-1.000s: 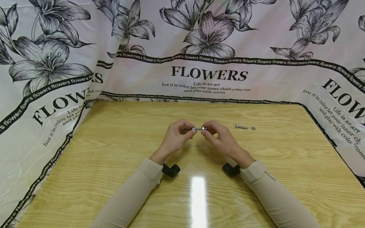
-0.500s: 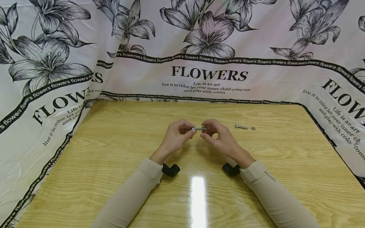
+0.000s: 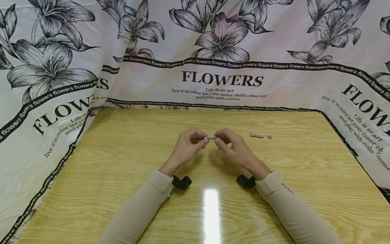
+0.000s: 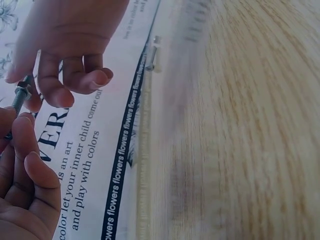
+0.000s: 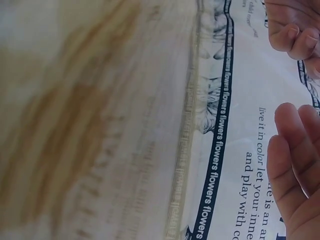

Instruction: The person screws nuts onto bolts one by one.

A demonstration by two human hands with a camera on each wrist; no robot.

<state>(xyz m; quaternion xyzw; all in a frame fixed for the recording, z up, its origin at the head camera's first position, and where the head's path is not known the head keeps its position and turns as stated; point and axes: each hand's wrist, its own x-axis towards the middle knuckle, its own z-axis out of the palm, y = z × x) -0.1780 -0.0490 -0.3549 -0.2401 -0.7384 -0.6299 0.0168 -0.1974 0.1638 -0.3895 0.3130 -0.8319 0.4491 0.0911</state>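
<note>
The half-hidden nut (image 4: pixel 22 90) is being pinched by the right hand (image 3: pixel 234 145); the bolt (image 3: pixel 210 138), pointing lengthwise toward head-view three o'clock, by the left hand (image 3: pixel 188 145).

Yellow-brown wood grain is spread across the table (image 3: pixel 304 169), the far white cloth (image 3: pixel 149 76) is printed with black flowers, lettering and bands, the beige right sleeve (image 3: pixel 295 210) is marked with dark lettering, and the bolts (image 3: pixel 257 136) are coloured silver-grey.
</note>
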